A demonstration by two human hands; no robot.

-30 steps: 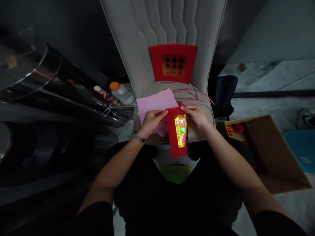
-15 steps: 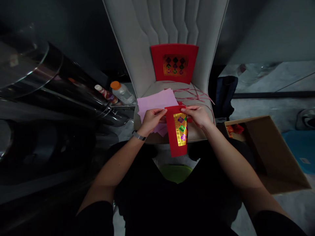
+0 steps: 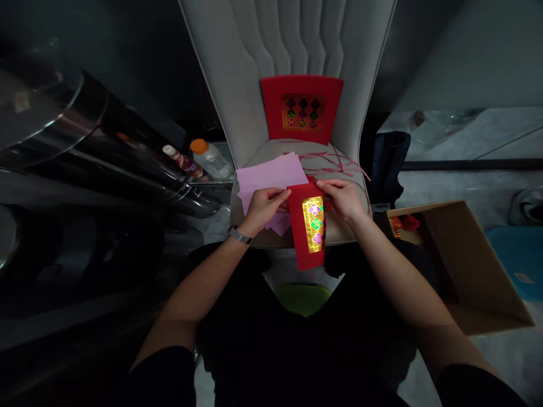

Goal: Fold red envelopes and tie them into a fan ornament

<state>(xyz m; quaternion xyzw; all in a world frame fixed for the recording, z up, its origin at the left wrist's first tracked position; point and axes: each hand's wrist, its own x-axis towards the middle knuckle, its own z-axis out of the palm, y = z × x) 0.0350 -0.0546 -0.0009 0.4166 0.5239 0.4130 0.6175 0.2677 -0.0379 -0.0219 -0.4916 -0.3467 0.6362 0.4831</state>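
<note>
Between my two hands hangs a folded red card (image 3: 300,232) with a gold foil panel of coloured diamonds, in front of the chair seat. My left hand (image 3: 263,210) pinches its upper left corner between thumb and fingers. At the upper right corner, my right hand (image 3: 341,199) grips it the same way. Pink paper sheets (image 3: 267,174) lie in a loose pile on the seat, partly behind my left hand. A wider red card (image 3: 271,107) with a similar foil square leans on the chair back. Pinkish-red cords (image 3: 339,167) lie on the seat beyond my right hand.
The grey padded chair (image 3: 250,73) faces me. To its left stand a bottle with an orange cap (image 3: 214,161) and a smaller white-capped bottle (image 3: 182,161). An open cardboard box (image 3: 487,265) with red items sits at right. Below is a green object (image 3: 303,299).
The red card has shifted slightly right and turned, so its foil panel catches more light and shows a little more of its width. My hands keep their pinches.
</note>
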